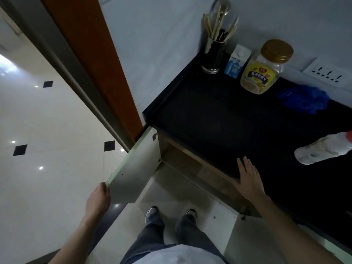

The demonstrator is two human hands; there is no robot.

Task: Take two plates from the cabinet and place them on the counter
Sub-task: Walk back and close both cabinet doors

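Head view. We stand in front of the open cabinet (182, 159) under the tabletop (219, 115). The left hand (98, 197) holds the left door (137, 168), with its fingers (103, 189) clamped on the free edge. The right hand (248, 181) lies flat on the front edge of the tabletop, fingers straight and slightly apart, holding nothing. The right door (224, 216) also stands open. The plates are not in view: the cabinet interior is dark and the tabletop overhang hides most of it, so we cannot tell where they sit.

Hazards from this position, in our judgement:

1. Blind reach. With the interior unseen, a hand going in can knock the plates or grip only a rim. Bend down first and locate them.
2. Door swing. If the left hand lets go, the left door may drift into the reach path or strike the arm.
3. Two plates in one grip. Smooth stacked plates can slide apart. Support them from below.
4. Landing area. A bottle (323, 149) lies on its side near the front edge, to the right of the right hand, and may roll if bumped. The gloves (304, 100) and jar (264, 67) stand further back. Set the plates on the bare left part.
5. Overhang. Plates lifted too steeply can hit the tabletop's underside.
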